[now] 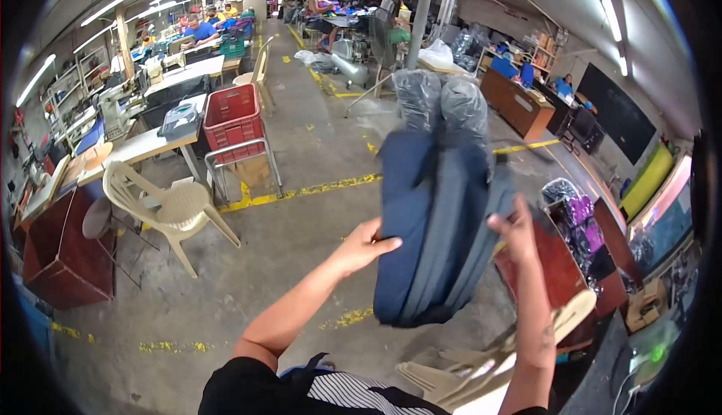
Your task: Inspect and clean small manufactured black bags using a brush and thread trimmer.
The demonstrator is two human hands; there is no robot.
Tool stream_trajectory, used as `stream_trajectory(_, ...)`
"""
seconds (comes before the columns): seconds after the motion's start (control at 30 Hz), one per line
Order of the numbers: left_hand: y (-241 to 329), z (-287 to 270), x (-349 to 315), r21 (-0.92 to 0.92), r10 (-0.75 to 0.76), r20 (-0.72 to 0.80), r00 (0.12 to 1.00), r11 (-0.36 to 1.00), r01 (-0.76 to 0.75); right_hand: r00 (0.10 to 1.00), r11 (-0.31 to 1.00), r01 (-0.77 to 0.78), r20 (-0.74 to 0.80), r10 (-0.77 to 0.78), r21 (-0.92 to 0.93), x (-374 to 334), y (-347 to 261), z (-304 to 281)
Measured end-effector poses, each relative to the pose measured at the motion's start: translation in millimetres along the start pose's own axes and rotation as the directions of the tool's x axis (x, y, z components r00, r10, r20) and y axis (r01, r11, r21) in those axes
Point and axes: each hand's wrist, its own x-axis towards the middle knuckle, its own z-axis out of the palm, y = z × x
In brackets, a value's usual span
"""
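Holding navy backpack point(432, 264) above concrete floor point(301, 161), long axis near upright | grasping left side, thumb in front, with fingers of left hand point(367, 248) | right hand point(516, 231) at right side, slightly higher; cannot tell through blur whether clenched or released

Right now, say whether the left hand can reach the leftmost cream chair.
Probably not: the left hand is at the blue bag, and a stretch of floor separates it from the cream chair.
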Motion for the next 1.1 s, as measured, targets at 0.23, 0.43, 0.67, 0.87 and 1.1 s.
stream_trajectory(0.23, -130.8, -109.4, 115.2, 0.181, 0.036, -0.280, 0.959, 0.983, 0.016, 0.932, 0.964, -0.259, 0.246, 0.266, -0.062, 121.1, 145.1, 42.3)
stream_trajectory(0.43, -113.4, -204.0, 245.3, 0.359, -0.060, -0.106, 0.993, 0.928, 0.094, 0.880, 0.984, -0.119, 0.445, 0.168, -0.135, 300.9, 179.5, 135.3)
stream_trajectory(0.67, -92.1, -370.6, 378.5, -0.111, -0.339, -0.610, 0.716, 0.931, 0.347, 0.916, 0.907, 0.288, 0.365, -0.166, -0.309, 546.3, 233.1, 299.2)
stream_trajectory(0.87, -156.1, -575.1, 486.8, -0.449, -0.370, -0.853, 0.367, 0.880, -0.156, 0.965, 0.935, 0.232, -0.057, -0.256, -0.269, 741.0, 362.8, 439.1)
stream_trajectory(1.1, -215.0, -769.5, 710.6, -0.746, -0.333, -0.660, 0.674, 0.399, -0.533, 0.981, 0.845, -0.167, -0.004, 0.192, -0.507, 841.3, 506.0, 595.6)
